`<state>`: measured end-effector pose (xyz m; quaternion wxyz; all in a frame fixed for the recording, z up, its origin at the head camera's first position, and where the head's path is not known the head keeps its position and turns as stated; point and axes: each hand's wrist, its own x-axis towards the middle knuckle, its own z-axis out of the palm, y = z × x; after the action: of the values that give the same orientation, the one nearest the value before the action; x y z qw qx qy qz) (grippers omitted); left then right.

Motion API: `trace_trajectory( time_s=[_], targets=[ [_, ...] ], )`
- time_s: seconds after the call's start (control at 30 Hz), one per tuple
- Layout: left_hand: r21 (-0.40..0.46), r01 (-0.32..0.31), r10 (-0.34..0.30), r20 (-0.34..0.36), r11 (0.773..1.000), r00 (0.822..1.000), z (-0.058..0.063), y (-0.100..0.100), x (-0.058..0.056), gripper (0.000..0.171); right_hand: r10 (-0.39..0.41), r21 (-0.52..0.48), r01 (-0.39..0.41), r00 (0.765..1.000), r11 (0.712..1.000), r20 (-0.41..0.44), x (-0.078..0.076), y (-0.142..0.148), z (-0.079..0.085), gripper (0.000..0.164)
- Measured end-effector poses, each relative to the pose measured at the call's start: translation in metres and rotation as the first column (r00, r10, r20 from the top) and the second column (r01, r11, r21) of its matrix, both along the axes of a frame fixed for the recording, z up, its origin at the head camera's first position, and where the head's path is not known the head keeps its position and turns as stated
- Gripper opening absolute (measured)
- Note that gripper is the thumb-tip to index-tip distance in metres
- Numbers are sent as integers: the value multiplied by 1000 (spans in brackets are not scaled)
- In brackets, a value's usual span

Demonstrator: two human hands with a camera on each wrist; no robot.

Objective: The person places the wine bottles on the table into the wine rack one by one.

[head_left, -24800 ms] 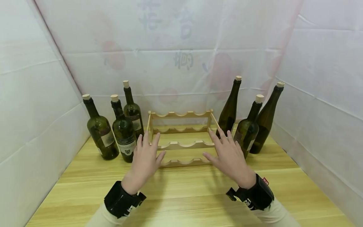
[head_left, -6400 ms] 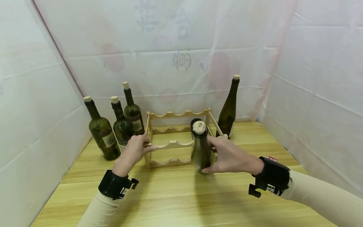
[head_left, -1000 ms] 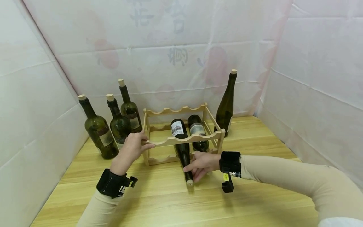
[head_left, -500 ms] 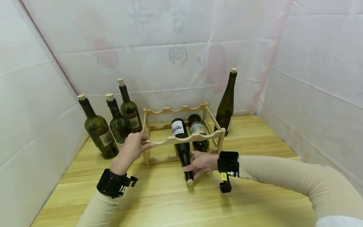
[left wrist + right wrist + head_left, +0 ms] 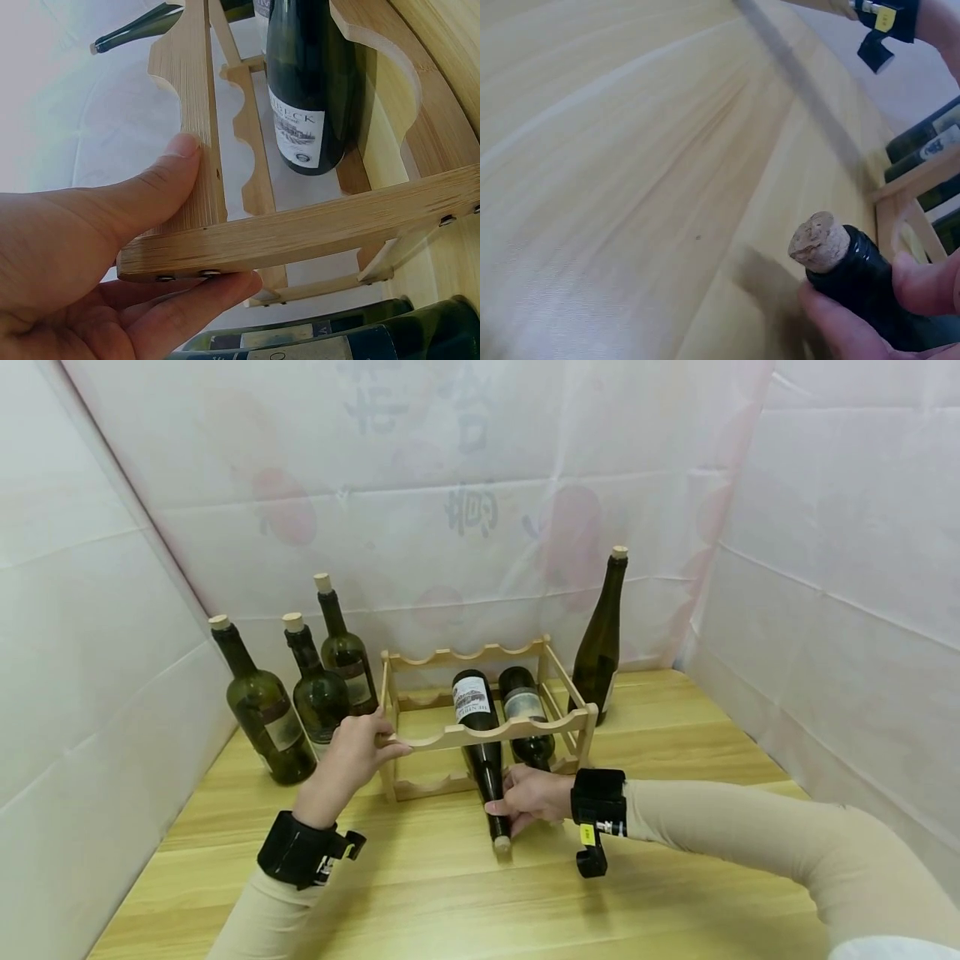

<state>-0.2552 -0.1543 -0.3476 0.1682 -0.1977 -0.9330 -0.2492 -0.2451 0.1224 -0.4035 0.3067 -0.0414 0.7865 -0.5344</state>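
In the head view my right hand [image 5: 534, 795] pinches the neck of a dark green wine bottle [image 5: 486, 768], which lies in the lower tier of a wooden wine rack [image 5: 450, 737], cork towards me. The right wrist view shows its cork [image 5: 820, 241] just beyond thumb and fingers. Beside it on the right, another wine bottle [image 5: 531, 747] lies in the rack, its neck partly hidden by my right hand. My left hand [image 5: 349, 757] grips the rack's front left corner; in the left wrist view the thumb [image 5: 161, 180] presses the top rail and fingers are underneath.
Three corked bottles stand upright left of the rack: an outer one [image 5: 268, 718], a middle one [image 5: 318, 693] and a back one [image 5: 347, 652]. A taller bottle [image 5: 600, 643] stands at the back right. White cloth walls [image 5: 465, 568] surround the wooden table [image 5: 450, 902].
Since the earliest frame, two bottles from the right have come to lie in the rack. My left hand has taken hold of the rack. Over the last second, the right hand shifts only slightly.
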Motion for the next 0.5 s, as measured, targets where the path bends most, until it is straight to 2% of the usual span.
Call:
trace_trajectory(
  time_s=[0.2,0.4,0.5],
  targets=[
    [2,-3,3,10,1000,1000,0,0,0,17,-18,-17,19,999,1000,51,-10,-3,1,26],
    [7,-7,7,19,1000,1000,2,0,0,17,20,6,-20,998,1000,56,-18,-2,4,13],
    [1,-7,7,22,1000,1000,1,0,1,17,22,20,-24,998,1000,59,-16,-1,6,30]
  ],
)
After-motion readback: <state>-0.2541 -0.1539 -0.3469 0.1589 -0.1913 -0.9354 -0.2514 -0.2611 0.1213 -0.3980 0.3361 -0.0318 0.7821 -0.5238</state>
